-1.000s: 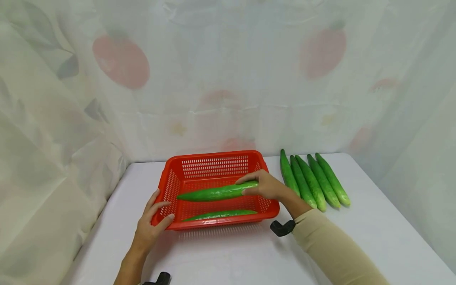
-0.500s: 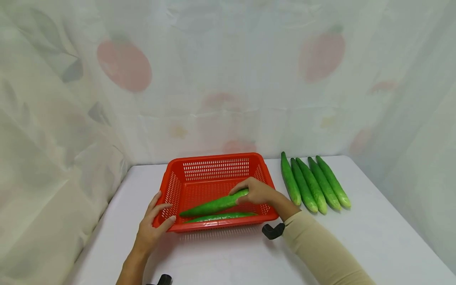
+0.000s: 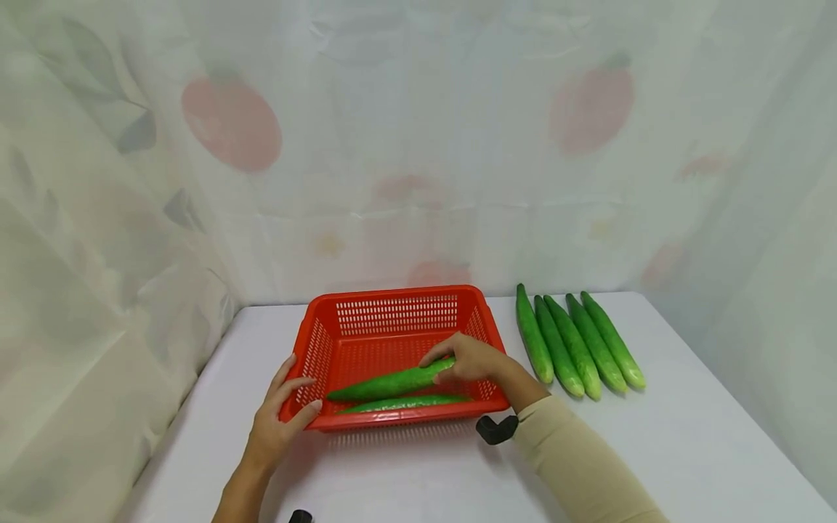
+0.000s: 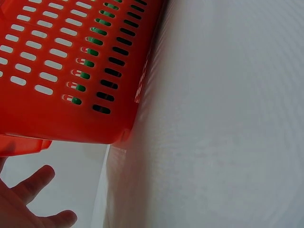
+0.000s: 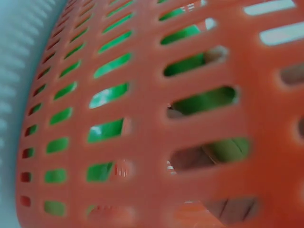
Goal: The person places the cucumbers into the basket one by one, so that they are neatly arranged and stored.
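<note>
A red plastic basket (image 3: 399, 292) with slotted walls stands on the table. My left hand (image 3: 271, 421) holds its near left corner, with thumb and a finger over the rim. In the left wrist view, two spread fingertips (image 4: 38, 183) show below the basket wall. Inside the basket, my right hand (image 3: 474, 361) grips a green cucumber (image 3: 386, 383) near its right end, the other end sloping down to the left. A second cucumber (image 3: 405, 403) lies along the near wall, partly hidden by the rim. The right wrist view shows green through the basket's slots (image 5: 109, 95).
Several more cucumbers (image 3: 569, 341) lie side by side on the white tabletop (image 3: 686, 421), right of the basket. A patterned curtain (image 3: 405, 145) hangs behind and at both sides. Black wrist-camera mounts (image 3: 497, 430) stick out from the wrists.
My right hand has lowered its cucumber into the basket, moving left and toward me, beside the cucumber at the near wall. My left hand stays on the corner.
</note>
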Motion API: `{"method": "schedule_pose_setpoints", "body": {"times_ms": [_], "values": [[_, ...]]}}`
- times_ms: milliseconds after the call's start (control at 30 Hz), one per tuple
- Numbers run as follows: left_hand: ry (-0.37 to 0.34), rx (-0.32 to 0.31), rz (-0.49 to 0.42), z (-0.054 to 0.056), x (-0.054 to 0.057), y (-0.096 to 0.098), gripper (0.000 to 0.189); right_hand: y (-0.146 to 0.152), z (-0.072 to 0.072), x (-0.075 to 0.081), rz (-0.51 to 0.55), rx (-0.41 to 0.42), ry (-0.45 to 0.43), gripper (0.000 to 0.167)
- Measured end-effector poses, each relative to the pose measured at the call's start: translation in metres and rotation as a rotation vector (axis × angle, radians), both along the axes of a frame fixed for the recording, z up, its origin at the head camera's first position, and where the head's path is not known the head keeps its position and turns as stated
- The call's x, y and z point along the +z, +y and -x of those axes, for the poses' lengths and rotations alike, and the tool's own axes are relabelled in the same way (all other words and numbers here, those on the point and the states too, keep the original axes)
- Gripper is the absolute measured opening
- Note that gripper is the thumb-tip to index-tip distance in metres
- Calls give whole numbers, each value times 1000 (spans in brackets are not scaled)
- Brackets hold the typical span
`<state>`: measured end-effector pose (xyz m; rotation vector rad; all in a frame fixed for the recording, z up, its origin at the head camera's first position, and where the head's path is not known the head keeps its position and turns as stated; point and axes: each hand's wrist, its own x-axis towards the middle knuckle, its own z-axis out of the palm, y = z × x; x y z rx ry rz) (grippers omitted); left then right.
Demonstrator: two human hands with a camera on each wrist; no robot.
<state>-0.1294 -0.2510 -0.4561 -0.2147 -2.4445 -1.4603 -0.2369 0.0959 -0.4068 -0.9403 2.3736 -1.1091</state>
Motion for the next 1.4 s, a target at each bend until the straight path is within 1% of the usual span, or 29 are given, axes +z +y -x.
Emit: {"method": "schedule_pose_setpoints", "body": {"times_ms": [100,233,433,533,767,933,1200,1300,1400], "values": [[-2,5,1,-2,0,1,34,0,-1,0,-19,-26,-14,29],[-5,10,7,-2,-1,0,35,0,-3,1,-30,-39,-11,30],[1,-6,2,-1,2,2,34,2,-4,2,-56,-92,-28,27],[-2,-7,1,-1,4,3,33,2,-4,1,-75,-103,-29,26],[-12,-6,-5,-1,6,0,32,-3,-3,1,-120,-109,13,24],[-31,-4,-13,1,5,-1,34,-5,-2,3,-173,-141,28,22],[-10,-1,4,3,3,0,33,-7,0,0,-204,-206,-25,20],[-17,3,10,3,1,0,33,-7,0,-1,-208,-220,-54,20],[-24,7,9,2,0,-1,33,-8,0,-1,-215,-226,-62,19]]}}
